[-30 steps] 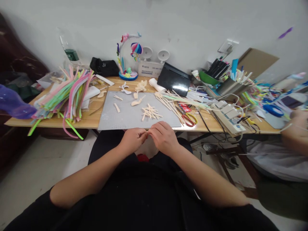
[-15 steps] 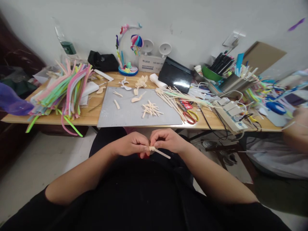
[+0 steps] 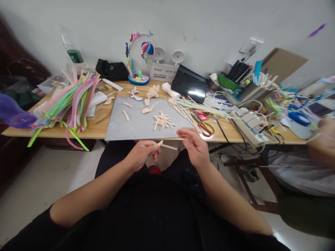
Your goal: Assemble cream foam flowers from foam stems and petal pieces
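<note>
And there goes my right hand [image 3: 195, 148], off the work it was pinching half a second ago and up towards the table, fingers now loosely spread and holding nothing I can see, while my left hand [image 3: 143, 153] pinches the thin cream stick with a small knotted end [image 3: 169, 147], raised in front of my lap, its free length pointing right. My right fingertips overlap the front edge of the flat grey rectangular mat [image 3: 141, 132] in view; whether they touch it, I can't tell. Just beyond them lies the criss-cross pile of short cream strips [image 3: 164, 121], with the red-and-yellow-handled scissors [image 3: 206, 129] close by on the right, beside long pale strips [image 3: 183, 113]. Over left, a thick bundle of pastel foam-like strips [image 3: 69, 101] spills past the edge of the light wooden table [image 3: 98, 130]. Behind it all, a plain grey-white wall [image 3: 183, 21]; far right, another person's blurred hand [image 3: 321, 143]
</note>
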`<act>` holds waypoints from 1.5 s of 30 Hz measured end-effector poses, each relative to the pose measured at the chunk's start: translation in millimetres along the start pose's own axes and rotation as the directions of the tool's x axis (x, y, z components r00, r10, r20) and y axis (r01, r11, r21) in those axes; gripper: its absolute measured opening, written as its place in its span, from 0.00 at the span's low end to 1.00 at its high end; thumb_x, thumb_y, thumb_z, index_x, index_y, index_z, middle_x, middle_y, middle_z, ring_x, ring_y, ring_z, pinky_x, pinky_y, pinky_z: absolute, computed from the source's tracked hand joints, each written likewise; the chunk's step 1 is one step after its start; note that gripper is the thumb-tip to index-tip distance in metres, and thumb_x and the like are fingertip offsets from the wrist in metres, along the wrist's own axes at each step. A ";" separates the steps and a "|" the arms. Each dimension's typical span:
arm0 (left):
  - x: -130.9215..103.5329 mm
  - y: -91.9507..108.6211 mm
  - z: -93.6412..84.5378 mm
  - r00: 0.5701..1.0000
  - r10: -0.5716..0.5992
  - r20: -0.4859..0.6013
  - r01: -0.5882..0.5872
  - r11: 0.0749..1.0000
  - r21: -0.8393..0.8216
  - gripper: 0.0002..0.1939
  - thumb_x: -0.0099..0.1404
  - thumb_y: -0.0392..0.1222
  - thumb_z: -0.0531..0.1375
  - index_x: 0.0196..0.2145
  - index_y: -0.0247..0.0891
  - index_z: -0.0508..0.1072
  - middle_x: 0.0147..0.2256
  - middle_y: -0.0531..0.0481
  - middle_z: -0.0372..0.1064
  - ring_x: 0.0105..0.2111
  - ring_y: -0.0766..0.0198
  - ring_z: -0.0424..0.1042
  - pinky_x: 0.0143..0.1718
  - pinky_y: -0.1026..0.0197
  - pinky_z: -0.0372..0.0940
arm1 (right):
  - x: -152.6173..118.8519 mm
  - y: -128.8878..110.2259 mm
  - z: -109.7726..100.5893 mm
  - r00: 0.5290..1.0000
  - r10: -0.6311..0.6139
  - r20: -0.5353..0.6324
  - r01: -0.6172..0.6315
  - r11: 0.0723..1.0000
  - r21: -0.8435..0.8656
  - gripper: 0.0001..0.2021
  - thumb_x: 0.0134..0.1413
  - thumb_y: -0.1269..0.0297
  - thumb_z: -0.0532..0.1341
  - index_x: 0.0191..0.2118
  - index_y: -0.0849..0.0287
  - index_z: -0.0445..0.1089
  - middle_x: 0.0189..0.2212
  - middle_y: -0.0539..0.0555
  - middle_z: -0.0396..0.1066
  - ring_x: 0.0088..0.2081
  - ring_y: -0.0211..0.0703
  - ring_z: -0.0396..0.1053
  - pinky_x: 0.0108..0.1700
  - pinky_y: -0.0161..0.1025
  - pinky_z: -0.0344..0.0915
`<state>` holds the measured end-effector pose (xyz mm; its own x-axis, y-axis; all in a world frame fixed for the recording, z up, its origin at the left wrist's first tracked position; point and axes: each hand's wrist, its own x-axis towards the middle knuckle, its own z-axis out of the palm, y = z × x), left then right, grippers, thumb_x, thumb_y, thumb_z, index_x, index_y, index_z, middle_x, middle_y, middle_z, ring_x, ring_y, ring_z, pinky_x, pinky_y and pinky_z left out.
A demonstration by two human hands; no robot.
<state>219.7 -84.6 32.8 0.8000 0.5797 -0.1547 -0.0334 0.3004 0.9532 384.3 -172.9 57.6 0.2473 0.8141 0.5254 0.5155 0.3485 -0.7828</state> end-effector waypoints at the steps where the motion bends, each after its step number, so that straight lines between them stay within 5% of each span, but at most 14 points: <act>1: 0.3 1.1 0.0 1.000 -0.017 0.010 0.017 1.000 0.001 0.11 0.57 0.40 0.54 0.22 0.32 0.70 0.14 0.54 0.63 0.17 0.72 0.62 0.24 0.67 0.56 | 2.7 -3.4 -4.4 0.988 -0.124 0.094 0.133 0.986 -0.100 0.14 0.51 0.65 0.55 0.45 0.57 0.64 0.43 0.57 0.65 0.46 0.44 0.63 0.47 0.45 0.61; 4: 0.1 5.2 2.5 0.996 -0.047 0.077 0.049 0.998 -0.024 0.12 0.58 0.43 0.54 0.22 0.33 0.69 0.15 0.54 0.63 0.17 0.72 0.62 0.23 0.67 0.55 | 7.1 -10.5 -4.6 0.867 -0.333 0.371 0.444 0.854 -0.271 0.16 0.48 0.65 0.58 0.46 0.58 0.65 0.45 0.56 0.67 0.50 0.46 0.59 0.52 0.47 0.58; 6: -0.8 7.9 3.8 0.993 -0.045 0.113 0.049 0.998 -0.032 0.13 0.58 0.44 0.54 0.23 0.32 0.69 0.15 0.54 0.63 0.17 0.72 0.62 0.24 0.67 0.55 | 8.0 -10.0 1.0 0.831 -0.374 0.412 0.513 0.803 -0.305 0.15 0.49 0.66 0.58 0.45 0.59 0.66 0.41 0.56 0.69 0.46 0.45 0.61 0.49 0.45 0.60; 15: -5.9 12.9 1.2 0.977 -0.077 0.197 0.070 0.997 0.039 0.13 0.59 0.44 0.53 0.24 0.33 0.69 0.14 0.54 0.63 0.18 0.70 0.63 0.26 0.65 0.57 | 8.1 -5.0 6.2 0.847 -0.415 0.333 0.503 0.828 -0.247 0.12 0.51 0.71 0.55 0.42 0.61 0.67 0.32 0.55 0.71 0.34 0.38 0.65 0.37 0.37 0.65; 19: -4.4 22.1 -2.7 0.966 -0.018 0.256 -0.083 0.922 0.378 0.13 0.60 0.44 0.51 0.25 0.34 0.68 0.17 0.54 0.62 0.19 0.71 0.61 0.25 0.66 0.55 | 6.4 -12.4 7.1 0.914 -0.243 0.326 0.332 0.909 -0.253 0.10 0.50 0.70 0.56 0.40 0.61 0.68 0.29 0.54 0.72 0.30 0.36 0.66 0.35 0.35 0.65; 21: -2.4 33.2 -5.7 0.942 0.051 0.332 -0.263 0.727 0.634 0.13 0.60 0.43 0.51 0.24 0.35 0.69 0.19 0.54 0.63 0.21 0.71 0.61 0.28 0.66 0.56 | 5.8 -13.9 9.6 0.934 -0.039 0.355 0.127 0.965 -0.229 0.08 0.48 0.70 0.57 0.36 0.60 0.69 0.28 0.52 0.72 0.29 0.35 0.67 0.33 0.33 0.65; 23: 0.4 46.3 -9.2 0.891 0.101 0.444 -0.436 0.469 0.768 0.11 0.58 0.41 0.52 0.23 0.36 0.69 0.21 0.54 0.65 0.24 0.70 0.62 0.37 0.63 0.57 | 5.1 -12.5 13.4 0.900 0.179 0.398 -0.118 0.978 -0.173 0.05 0.46 0.69 0.58 0.33 0.59 0.69 0.26 0.50 0.72 0.28 0.34 0.68 0.31 0.31 0.65; 25: 3.0 57.4 -13.3 0.869 0.089 0.486 -0.484 0.349 0.802 0.09 0.57 0.40 0.53 0.23 0.37 0.71 0.22 0.55 0.67 0.26 0.70 0.64 0.42 0.61 0.55 | 4.0 -8.9 17.7 0.855 0.317 0.410 -0.298 0.948 -0.111 0.05 0.45 0.69 0.59 0.31 0.60 0.69 0.24 0.49 0.72 0.27 0.34 0.69 0.30 0.31 0.65; 27: 4.7 62.1 -17.7 0.904 0.093 0.418 -0.416 0.421 0.806 0.08 0.56 0.41 0.55 0.25 0.38 0.72 0.24 0.54 0.69 0.27 0.69 0.66 0.40 0.63 0.57 | 2.0 -4.6 21.9 0.874 0.346 0.343 -0.344 0.937 -0.068 0.04 0.45 0.68 0.58 0.31 0.59 0.69 0.23 0.49 0.72 0.26 0.35 0.69 0.31 0.32 0.65; 29: 5.4 57.9 -20.8 0.964 0.130 0.231 -0.260 0.634 0.729 0.07 0.54 0.42 0.57 0.28 0.38 0.73 0.24 0.52 0.70 0.27 0.67 0.67 0.33 0.65 0.59 | -0.9 -1.2 26.7 0.931 0.309 0.193 -0.304 0.951 -0.057 0.04 0.46 0.67 0.58 0.30 0.59 0.69 0.23 0.49 0.72 0.27 0.36 0.69 0.32 0.34 0.65; 32: 6.3 37.3 -17.7 0.982 0.131 -0.135 -0.087 0.953 0.291 0.12 0.50 0.42 0.61 0.33 0.35 0.71 0.22 0.52 0.68 0.23 0.67 0.67 0.27 0.65 0.60 | -6.5 1.8 38.2 0.968 0.232 -0.093 -0.239 0.968 -0.072 0.05 0.47 0.65 0.57 0.31 0.58 0.68 0.25 0.51 0.71 0.28 0.38 0.69 0.34 0.36 0.65; 37: 8.9 4.7 7.8 0.960 0.002 -0.278 -0.098 0.939 -0.331 0.09 0.49 0.40 0.62 0.28 0.32 0.71 0.25 0.51 0.69 0.26 0.69 0.67 0.32 0.64 0.61 | -15.2 4.4 61.8 0.956 0.107 -0.273 -0.145 0.982 -0.122 0.05 0.47 0.65 0.57 0.30 0.58 0.69 0.27 0.53 0.71 0.30 0.39 0.68 0.35 0.36 0.65; 40: 8.6 2.4 12.5 0.954 0.006 -0.300 -0.102 0.947 -0.306 0.09 0.51 0.41 0.61 0.28 0.33 0.71 0.22 0.54 0.66 0.23 0.72 0.63 0.30 0.66 0.59 | -14.7 5.4 62.5 0.971 0.104 -0.215 -0.130 0.985 -0.111 0.05 0.47 0.65 0.58 0.30 0.58 0.68 0.27 0.53 0.70 0.32 0.39 0.68 0.37 0.37 0.64; 45: 2.7 13.5 -1.6 0.987 0.057 -0.150 -0.024 0.976 0.216 0.11 0.55 0.45 0.57 0.24 0.33 0.71 0.22 0.53 0.65 0.21 0.72 0.58 0.25 0.67 0.54 | 4.3 5.3 47.5 0.955 0.291 -0.051 -0.282 0.949 0.140 0.09 0.46 0.60 0.58 0.32 0.60 0.67 0.26 0.50 0.68 0.27 0.35 0.65 0.31 0.34 0.63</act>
<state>220.5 -77.8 44.8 0.6979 0.7030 -0.1371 0.0777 0.1160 0.9902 349.2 -145.5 39.8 0.4283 0.8556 0.2908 0.3048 0.1661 -0.9378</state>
